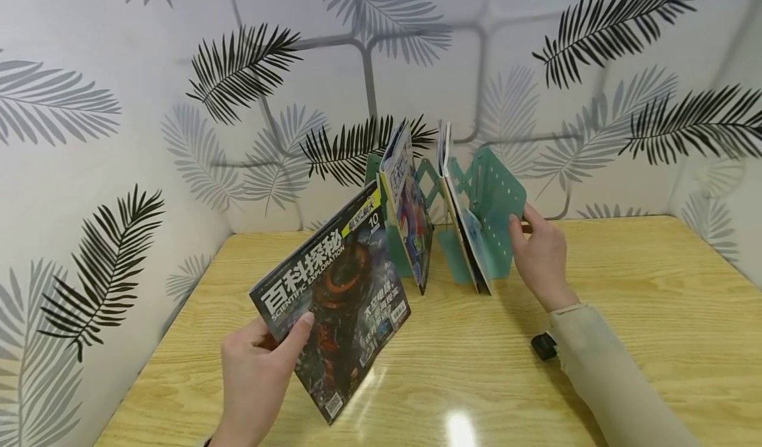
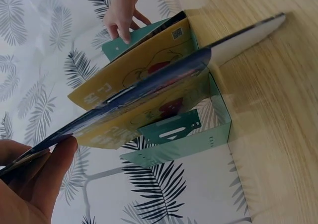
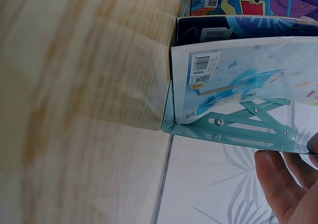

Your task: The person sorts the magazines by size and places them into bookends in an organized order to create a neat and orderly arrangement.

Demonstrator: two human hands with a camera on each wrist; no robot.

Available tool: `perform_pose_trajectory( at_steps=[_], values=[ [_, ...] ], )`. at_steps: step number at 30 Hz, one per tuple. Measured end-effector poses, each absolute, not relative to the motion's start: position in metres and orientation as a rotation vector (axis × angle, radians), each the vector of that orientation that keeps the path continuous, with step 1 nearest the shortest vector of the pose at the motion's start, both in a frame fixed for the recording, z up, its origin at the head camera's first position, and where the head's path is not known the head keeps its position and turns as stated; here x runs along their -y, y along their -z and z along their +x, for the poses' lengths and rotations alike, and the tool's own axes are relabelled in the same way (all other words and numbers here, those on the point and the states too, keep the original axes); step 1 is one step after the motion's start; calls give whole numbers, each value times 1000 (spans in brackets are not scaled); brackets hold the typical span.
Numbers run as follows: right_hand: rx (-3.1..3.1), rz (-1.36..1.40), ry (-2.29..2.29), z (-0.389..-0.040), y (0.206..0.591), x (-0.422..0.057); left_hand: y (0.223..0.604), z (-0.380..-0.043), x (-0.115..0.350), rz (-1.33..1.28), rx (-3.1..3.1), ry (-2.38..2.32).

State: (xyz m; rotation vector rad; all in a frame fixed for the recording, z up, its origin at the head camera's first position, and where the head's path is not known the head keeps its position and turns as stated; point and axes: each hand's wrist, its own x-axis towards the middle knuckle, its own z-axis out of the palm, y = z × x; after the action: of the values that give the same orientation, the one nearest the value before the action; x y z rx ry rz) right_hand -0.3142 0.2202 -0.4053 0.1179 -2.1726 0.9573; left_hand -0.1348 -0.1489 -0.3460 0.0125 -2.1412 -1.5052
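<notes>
My left hand (image 1: 262, 367) pinches a dark magazine (image 1: 339, 301) by its lower left edge, thumb on the cover, tilted in the air in front of a green bookend rack (image 1: 497, 202). In the head view my right hand (image 1: 540, 255) grips the rack's right end plate between thumb and fingers. Inside the rack, a colourful magazine (image 1: 411, 215) leans at the left. More magazines (image 1: 461, 222) lean toward the right plate, with a gap between the two groups. From the right wrist, a pale blue back cover (image 3: 238, 80) shows beside the rack's crossed bars (image 3: 253, 117).
The rack stands on a wooden table (image 1: 643, 288) near the leaf-patterned wall (image 1: 524, 37). A small black object (image 1: 544, 346) shows beside the right sleeve (image 1: 607, 367).
</notes>
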Motion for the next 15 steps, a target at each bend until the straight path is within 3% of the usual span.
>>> perform_pose_trajectory(
  at_steps=[15],
  values=[
    [2163, 129, -955, -314, 404, -219, 350, -134, 131, -101, 2101, 1598]
  ],
)
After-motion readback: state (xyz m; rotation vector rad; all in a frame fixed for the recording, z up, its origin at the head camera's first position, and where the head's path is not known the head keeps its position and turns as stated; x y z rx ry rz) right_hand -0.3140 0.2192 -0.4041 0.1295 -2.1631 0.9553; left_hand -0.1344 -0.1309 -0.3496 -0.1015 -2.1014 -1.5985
